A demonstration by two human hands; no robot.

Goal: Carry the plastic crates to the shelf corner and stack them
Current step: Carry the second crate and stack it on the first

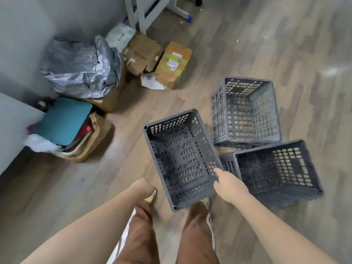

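Three grey plastic crates show in the head view. The nearest crate (181,157) is lifted and tilted in front of my legs; my right hand (228,185) grips its right rim, fingers curled over the edge. My left hand (144,187) hangs beside the crate's left side with its fingers curled down and out of sight, apart from the crate. A lighter grey crate (245,113) stands on the floor behind. A darker crate (278,174) stands on the floor at the right.
Against the grey wall at left stand cardboard boxes (142,54), an orange-taped box (174,63), a grey plastic bag (82,69) and a box of folded cloth (64,122). A grey metal frame (142,12) stands at the top. Wood floor (285,44) stretches to the right.
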